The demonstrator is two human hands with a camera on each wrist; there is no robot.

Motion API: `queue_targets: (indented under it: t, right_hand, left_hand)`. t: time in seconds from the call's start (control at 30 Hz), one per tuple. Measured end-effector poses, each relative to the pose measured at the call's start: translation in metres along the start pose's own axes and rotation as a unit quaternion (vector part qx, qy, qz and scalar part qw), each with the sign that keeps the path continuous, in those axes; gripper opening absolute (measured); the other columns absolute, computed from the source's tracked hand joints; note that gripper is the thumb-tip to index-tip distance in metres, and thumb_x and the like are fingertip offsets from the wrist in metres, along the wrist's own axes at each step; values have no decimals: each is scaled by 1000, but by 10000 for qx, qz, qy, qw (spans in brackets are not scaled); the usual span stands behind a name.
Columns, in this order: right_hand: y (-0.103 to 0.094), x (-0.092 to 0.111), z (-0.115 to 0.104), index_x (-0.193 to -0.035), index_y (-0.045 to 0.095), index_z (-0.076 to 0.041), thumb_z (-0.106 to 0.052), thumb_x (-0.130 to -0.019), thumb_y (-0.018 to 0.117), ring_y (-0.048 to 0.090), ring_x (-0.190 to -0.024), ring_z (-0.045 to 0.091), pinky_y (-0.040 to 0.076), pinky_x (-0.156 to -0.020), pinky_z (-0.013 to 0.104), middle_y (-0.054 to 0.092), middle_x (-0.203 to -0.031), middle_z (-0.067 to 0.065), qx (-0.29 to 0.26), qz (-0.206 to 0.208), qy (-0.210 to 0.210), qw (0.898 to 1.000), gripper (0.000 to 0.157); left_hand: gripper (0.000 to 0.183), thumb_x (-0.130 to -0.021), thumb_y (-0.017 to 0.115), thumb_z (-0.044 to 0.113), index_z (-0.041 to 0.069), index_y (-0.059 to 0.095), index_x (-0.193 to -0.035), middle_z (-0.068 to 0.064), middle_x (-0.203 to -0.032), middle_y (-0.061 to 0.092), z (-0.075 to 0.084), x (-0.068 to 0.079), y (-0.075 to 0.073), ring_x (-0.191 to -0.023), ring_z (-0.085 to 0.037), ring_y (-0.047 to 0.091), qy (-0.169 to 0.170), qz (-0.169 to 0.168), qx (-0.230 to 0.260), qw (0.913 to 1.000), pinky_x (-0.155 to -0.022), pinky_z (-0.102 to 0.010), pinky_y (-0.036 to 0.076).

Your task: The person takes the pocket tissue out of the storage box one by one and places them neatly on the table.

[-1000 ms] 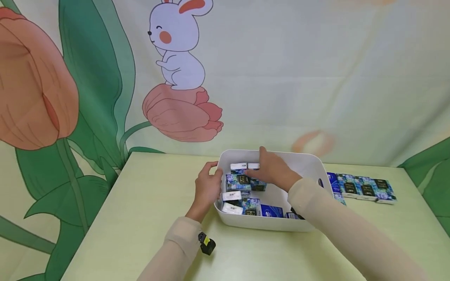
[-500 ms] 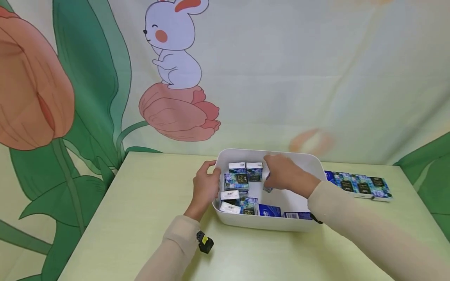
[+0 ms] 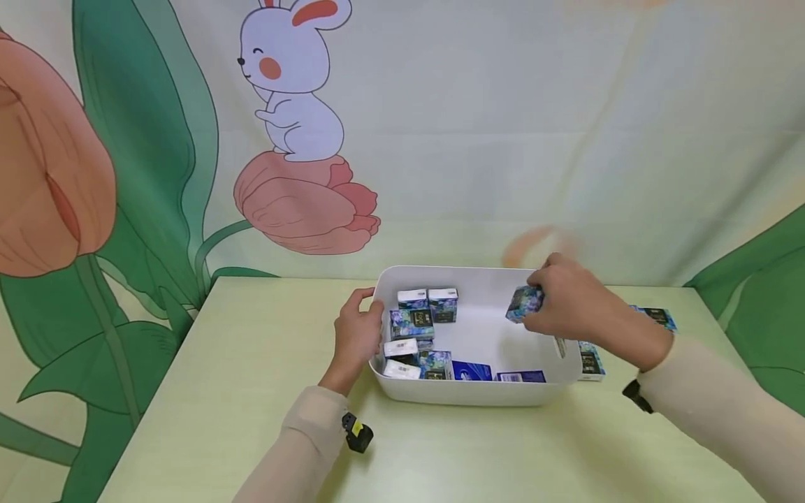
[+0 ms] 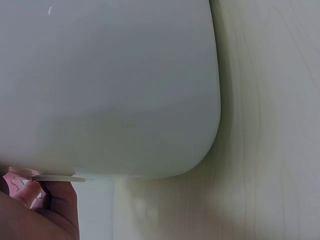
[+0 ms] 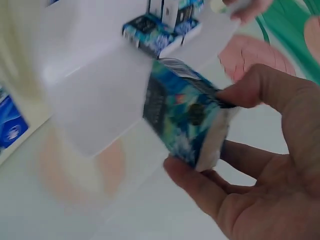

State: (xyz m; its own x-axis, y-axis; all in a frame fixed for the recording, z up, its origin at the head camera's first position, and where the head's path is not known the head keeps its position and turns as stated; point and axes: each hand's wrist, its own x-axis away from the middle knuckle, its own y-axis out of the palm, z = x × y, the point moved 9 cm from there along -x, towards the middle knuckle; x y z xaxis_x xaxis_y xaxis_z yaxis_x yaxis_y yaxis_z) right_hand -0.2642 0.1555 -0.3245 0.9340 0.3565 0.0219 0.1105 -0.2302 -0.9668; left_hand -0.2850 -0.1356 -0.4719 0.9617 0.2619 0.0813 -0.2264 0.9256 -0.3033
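A white plastic storage bin (image 3: 465,395) stands on the table. My left hand (image 3: 358,332) grips its left side, with the thumb over the rim; in the left wrist view the curled fingers (image 4: 57,200) show at the edge of the bin. Above the right part of the bin, my right hand (image 3: 569,297) pinches a blue floral tissue pack (image 5: 182,112) between thumb and fingers. Inside, more floral tissue packs (image 3: 411,323) lie along the left side, some with white ends up. A plain blue pack (image 3: 472,371) and a purple-blue pack (image 3: 520,376) lean by the front wall.
To the right of the bin, more tissue packs (image 3: 590,363) lie on the pale table (image 3: 251,391), partly hidden by the right hand and forearm. A printed cloth (image 3: 440,175) with a rabbit and tulips hangs right behind the table.
My right hand has lifted a tissue pack from the bin's back row and carried it right, up to about rim height. My left hand has stayed on the bin's side.
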Motion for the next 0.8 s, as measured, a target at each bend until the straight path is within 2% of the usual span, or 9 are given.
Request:
queue_targets:
  t: [0.17, 0.33, 0.43, 0.67, 0.8]
  right_hand:
    - [-20, 28, 48, -124, 65, 10, -21, -78, 75, 57, -89, 35, 52, -64, 40, 54, -120, 28, -533, 604, 438, 9958, 57]
    - [-18, 61, 105, -127, 64, 7, -23, -83, 71, 56, -84, 31, 42, -59, 35, 54, -116, 25, -799, 1041, 887, 9874, 54]
    - [-4, 78, 133, -127, 63, 8, -27, -86, 71, 54, -88, 32, 40, -59, 34, 56, -111, 22, -766, 1126, 1115, 9844, 54]
    - [44, 101, 180, -122, 64, 14, -33, -87, 71, 46, -66, 22, 34, -51, 34, 59, -87, 15, -708, 981, 1579, 9800, 59]
    - [68, 109, 198, -118, 66, 14, -35, -86, 72, 50, -71, 24, 38, -56, 37, 62, -82, 13, -628, 1148, 1811, 9747, 58]
  left_hand:
    - [34, -100, 52, 27, 19, 61, -132, -21, -72, 63, 0, -1, -2, -43, -14, 46, 13, 0, 114, 9999, -37, -25, 40]
    - [34, -100, 52, 28, 19, 61, -132, -22, -72, 62, 0, 0, -1, -43, -14, 46, -3, -27, 131, 9999, -37, -26, 40]
    - [34, -100, 52, 29, 20, 61, -131, -23, -72, 62, -1, 0, 0, -43, -14, 45, -26, -50, 118, 9999, -38, -26, 40]
    - [33, -100, 52, 28, 20, 61, -131, -19, -67, 60, -1, -2, 1, -42, -14, 45, -8, -63, 151, 9999, -37, -25, 39]
    - [34, -100, 52, 28, 20, 61, -132, -19, -68, 60, -2, -1, 2, -42, -14, 44, -24, -75, 150, 9999, -38, -25, 39]
